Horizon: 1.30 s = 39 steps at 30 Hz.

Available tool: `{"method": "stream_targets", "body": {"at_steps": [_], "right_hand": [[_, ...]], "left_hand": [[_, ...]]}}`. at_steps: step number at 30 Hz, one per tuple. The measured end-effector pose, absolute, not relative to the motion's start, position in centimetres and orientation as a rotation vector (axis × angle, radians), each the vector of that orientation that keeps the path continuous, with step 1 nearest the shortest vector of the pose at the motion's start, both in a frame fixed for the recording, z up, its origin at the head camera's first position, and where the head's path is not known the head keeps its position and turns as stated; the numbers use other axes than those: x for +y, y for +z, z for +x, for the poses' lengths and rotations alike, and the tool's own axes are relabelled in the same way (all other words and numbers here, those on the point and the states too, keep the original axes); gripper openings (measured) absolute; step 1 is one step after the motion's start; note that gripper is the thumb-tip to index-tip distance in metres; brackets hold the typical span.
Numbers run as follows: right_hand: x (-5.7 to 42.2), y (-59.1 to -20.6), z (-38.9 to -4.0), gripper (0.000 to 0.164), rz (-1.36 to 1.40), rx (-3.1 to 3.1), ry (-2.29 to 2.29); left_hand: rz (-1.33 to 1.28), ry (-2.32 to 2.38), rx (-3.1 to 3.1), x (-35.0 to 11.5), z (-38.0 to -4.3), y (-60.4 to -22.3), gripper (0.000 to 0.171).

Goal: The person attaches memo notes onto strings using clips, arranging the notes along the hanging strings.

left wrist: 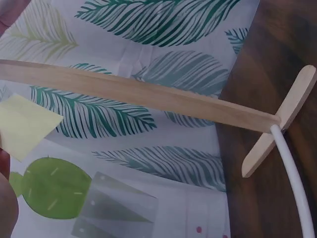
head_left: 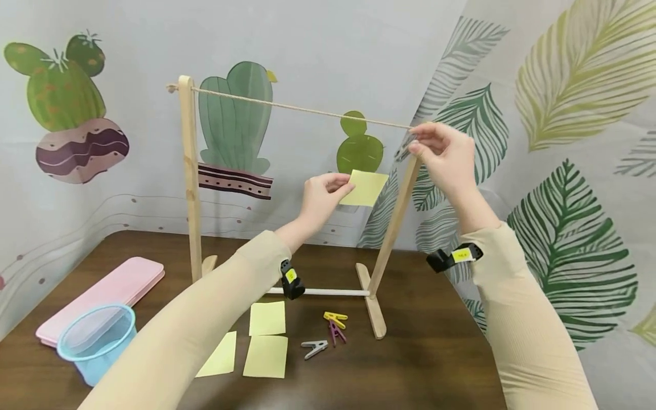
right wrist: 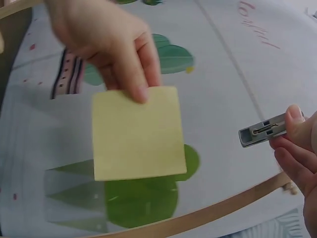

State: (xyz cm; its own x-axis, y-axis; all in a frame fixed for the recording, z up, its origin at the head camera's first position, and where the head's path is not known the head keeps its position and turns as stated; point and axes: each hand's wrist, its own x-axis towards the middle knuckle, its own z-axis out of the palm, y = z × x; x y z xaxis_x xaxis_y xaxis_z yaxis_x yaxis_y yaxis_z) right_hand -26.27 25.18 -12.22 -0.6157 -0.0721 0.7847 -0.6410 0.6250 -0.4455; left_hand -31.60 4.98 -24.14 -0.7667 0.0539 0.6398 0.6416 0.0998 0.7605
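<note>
Behind everything, a pale wall cloth [head_left: 318, 34] printed with cacti and striped leaves hangs in soft folds over the dark brown, wood-grained counter [head_left: 420, 353]. On it stands a frame of smooth, pale wood [head_left: 191, 171] with rounded ends, its posts joined low down by a slim white rod [head_left: 338, 292] and at the top by a thin, twisted cord [head_left: 302, 108]. To the left lie a flat, round-cornered pink case [head_left: 107, 296] and a round, translucent blue basket [head_left: 89, 367]

The left hand [head_left: 323, 196] pinches one square yellow note [head_left: 366, 188] by its edge, below the cord and apart from it; the right hand [head_left: 448, 156] grips a grey clip [right wrist: 260, 133] near the cord's right end, though whether the clip touches the cord I cannot tell

The work looks to be at its beginning: no note is seen fastened to the cord, and three more matte paper squares, one upper [head_left: 267, 319], one lower [head_left: 265, 357] and one partly behind the left sleeve [head_left: 220, 356], are left on the counter. Beside them are three narrow, V-shaped clips, yellow [head_left: 335, 318], purple [head_left: 335, 332] and grey [head_left: 315, 348], apparently of hard plastic; the held one shows a metal spring
</note>
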Motion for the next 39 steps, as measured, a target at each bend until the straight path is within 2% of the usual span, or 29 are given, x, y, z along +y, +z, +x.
{"method": "stream_targets", "body": {"at_steps": [7,18,36,39], "right_hand": [[25.0,-9.7,-26.9,0.01,0.5,-1.968,0.941],[24.5,-7.4,-27.8,0.005,0.44,-1.993,0.963],[24.0,-6.0,-28.2,0.005,0.394,-2.2,0.927],[24.0,-5.9,-28.2,0.01,0.383,-2.227,0.93]], "left_hand": [[-0.563,-1.745,-1.8,6.6,-31.7,-22.4,0.025],[-0.556,-1.789,-1.764,7.5,-32.4,-20.8,0.025],[-0.64,-1.787,-1.799,8.0,-32.2,-18.7,0.026],[-0.64,-1.793,-1.818,8.0,-32.1,-18.5,0.026]]}}
